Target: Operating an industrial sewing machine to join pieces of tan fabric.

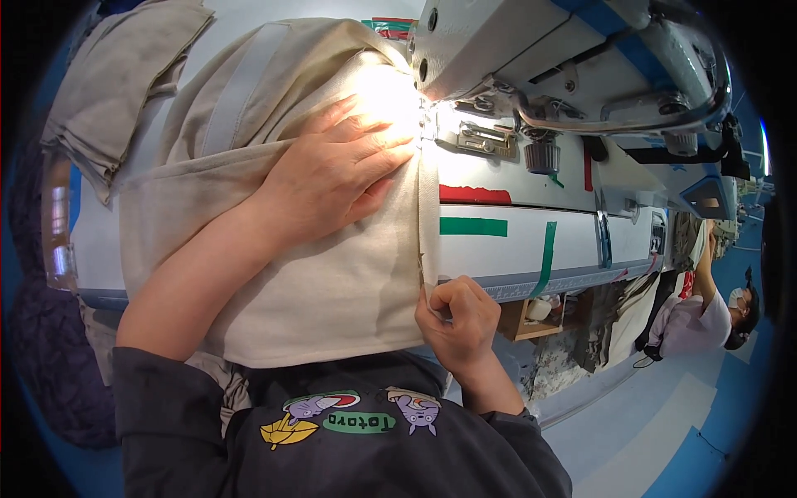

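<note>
A wide piece of beige fabric (332,290) lies over the machine bed and hangs toward my lap. My left hand (340,170) rests flat on it with fingers extended, the fingertips close to the lit needle area of a white sewing machine (490,41). At the fabric's right edge, near the table's front, my right hand (459,319) is closed in a pinch on the folded hem. A thin dark pointed sliver (422,270) shows just above those fingertips; its kind is unclear. Glare washes out the needle and presser foot.
More folded beige fabric (116,83) is piled at the far left. Red tape (473,195) and green tape (473,227) mark the white table, with a ruler strip (531,284) along its front edge. An open wooden drawer (531,324) sits below. Another person (697,319) works at the right.
</note>
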Demonstrator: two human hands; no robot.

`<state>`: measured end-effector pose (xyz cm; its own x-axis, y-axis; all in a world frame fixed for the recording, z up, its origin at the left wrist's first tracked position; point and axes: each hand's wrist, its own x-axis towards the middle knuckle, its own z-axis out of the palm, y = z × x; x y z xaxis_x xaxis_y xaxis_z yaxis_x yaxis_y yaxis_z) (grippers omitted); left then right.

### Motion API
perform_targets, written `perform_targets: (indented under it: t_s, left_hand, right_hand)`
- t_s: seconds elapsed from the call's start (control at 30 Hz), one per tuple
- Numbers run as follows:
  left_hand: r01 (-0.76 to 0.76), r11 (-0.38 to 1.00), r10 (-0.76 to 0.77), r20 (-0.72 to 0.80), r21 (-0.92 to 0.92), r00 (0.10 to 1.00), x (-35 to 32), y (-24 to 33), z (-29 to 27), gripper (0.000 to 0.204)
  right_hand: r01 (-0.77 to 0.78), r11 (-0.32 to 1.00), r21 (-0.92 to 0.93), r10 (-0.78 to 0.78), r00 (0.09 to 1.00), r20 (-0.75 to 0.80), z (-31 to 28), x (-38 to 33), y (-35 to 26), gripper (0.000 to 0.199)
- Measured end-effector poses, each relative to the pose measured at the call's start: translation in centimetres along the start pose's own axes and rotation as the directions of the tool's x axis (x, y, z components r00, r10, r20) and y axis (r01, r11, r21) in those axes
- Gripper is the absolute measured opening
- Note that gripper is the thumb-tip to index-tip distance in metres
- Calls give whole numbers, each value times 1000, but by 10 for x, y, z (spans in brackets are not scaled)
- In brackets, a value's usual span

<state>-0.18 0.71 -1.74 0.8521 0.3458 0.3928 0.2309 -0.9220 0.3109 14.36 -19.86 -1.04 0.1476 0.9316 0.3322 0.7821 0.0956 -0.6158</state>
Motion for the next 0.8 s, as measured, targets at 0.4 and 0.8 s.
perform_targets:
  t_s: [0.4, 0.8]
  left_hand:
    - [-23, 1000, 22, -87, -11, 996, 11, -14, 3, 45]
    - [-12, 999, 16, -94, 47, 995, 20, -24, 4, 36]
  right_hand:
    - [-41, 999, -8, 41, 999, 3, -1, 15, 0, 31]
    - [-32, 999, -29, 31, 999, -40, 5, 28, 6, 30]
